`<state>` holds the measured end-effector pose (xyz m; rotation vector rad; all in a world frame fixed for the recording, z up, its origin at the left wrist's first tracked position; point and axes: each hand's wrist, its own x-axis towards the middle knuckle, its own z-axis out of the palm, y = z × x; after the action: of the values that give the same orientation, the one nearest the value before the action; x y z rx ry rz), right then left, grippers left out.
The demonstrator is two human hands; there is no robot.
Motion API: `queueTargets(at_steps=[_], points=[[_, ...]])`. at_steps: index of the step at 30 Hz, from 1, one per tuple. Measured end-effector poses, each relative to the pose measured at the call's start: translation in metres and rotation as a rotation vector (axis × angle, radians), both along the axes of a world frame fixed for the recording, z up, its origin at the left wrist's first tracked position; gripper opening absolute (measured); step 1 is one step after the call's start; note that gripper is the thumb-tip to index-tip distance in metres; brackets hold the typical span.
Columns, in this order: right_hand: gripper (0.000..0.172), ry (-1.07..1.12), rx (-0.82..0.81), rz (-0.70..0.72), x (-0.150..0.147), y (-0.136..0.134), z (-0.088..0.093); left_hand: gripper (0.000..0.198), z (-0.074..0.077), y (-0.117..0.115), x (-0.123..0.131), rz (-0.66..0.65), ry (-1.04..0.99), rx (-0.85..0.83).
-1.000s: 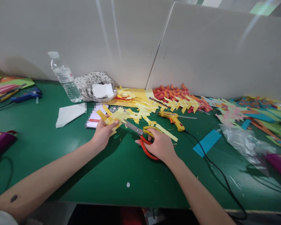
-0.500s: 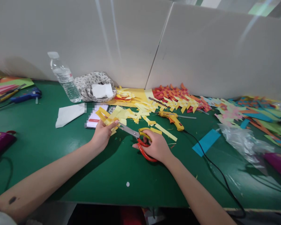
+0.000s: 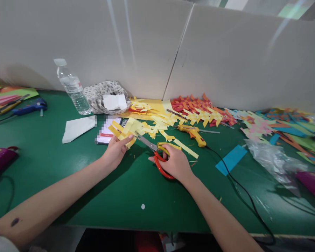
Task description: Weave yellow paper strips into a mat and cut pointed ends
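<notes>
My left hand pinches a woven yellow paper piece with loose strips sticking out, in front of the phone. Through the handles of a pair of scissors, one yellow and one red, go the fingers of my right hand. The blades point left and up, with their tips at the paper's right edge, close to my left thumb. Whether the tips are cutting into the paper I cannot tell. Behind the paper lie pale yellow paper scraps.
A yellow glue gun trails a black cord across the right side. Around it are red woven paper pieces, a blue paper strip and a plastic bag. A phone, water bottle and patterned pouch stand left.
The paper in my left hand has turned a little, showing more of its pale woven part. The scissors have shifted slightly right, and their blades look a bit closer together.
</notes>
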<state>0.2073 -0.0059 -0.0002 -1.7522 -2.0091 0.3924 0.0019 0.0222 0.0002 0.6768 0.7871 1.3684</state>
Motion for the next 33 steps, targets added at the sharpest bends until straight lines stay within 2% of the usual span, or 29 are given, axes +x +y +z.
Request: queueTargets(at_steps=[12, 19, 27, 33], points=[[0.046, -0.041, 0.061, 0.003, -0.002, -0.003, 0.002, 0.036, -0.005, -0.002, 0.002, -0.069, 0.048, -0.007], [0.05, -0.155, 0.138, 0.001, -0.006, -0.005, 0.003, 0.021, -0.006, 0.0, 0.003, -0.099, 0.034, -0.118], [0.05, -0.147, 0.177, 0.018, -0.008, -0.008, 0.003, 0.027, -0.006, -0.008, 0.006, -0.183, 0.072, -0.059], [0.05, -0.18, 0.166, 0.051, -0.01, -0.009, 0.005, 0.025, -0.006, -0.009, 0.007, -0.161, 0.062, -0.044]])
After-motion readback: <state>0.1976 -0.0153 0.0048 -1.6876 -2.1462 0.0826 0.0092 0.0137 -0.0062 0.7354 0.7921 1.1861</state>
